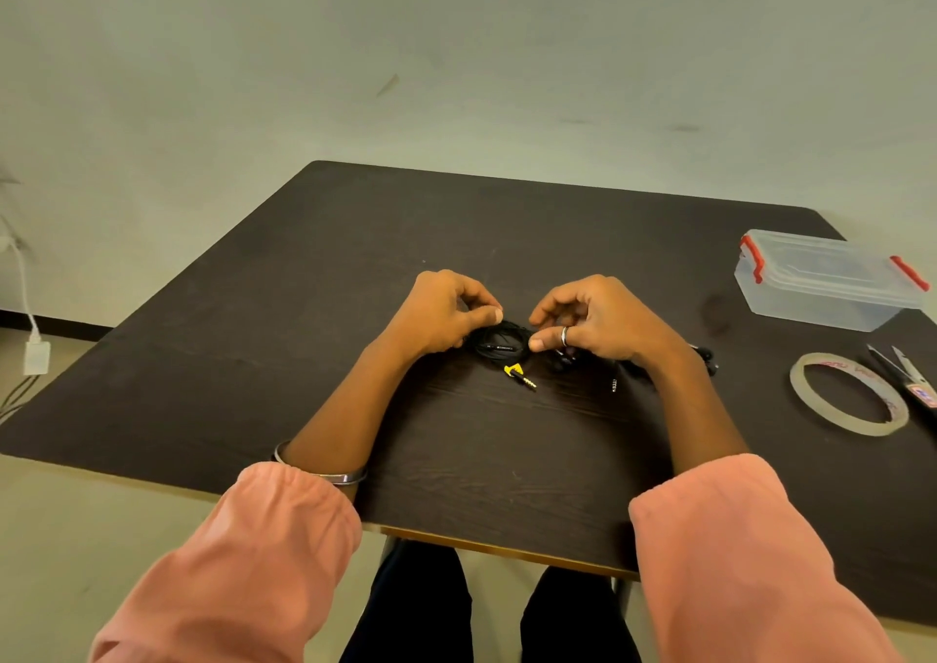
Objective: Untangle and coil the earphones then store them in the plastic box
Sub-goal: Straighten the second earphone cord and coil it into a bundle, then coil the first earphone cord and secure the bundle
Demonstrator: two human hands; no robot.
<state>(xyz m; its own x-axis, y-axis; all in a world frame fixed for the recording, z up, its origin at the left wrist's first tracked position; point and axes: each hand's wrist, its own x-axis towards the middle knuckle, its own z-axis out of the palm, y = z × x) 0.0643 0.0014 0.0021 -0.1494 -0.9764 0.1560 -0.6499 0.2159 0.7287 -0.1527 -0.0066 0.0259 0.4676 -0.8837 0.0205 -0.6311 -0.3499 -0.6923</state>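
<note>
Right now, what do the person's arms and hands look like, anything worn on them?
Both arms wear loose salmon-pink sleeves, the left sleeve and right sleeve, pushed up so the forearms are bare. A silver bangle circles the left forearm at the cuff. The right hand has a silver ring on one finger. The left hand shows no ring.

dark wood-grain table [456,236] before a plain pale wall [456,53].
</note>
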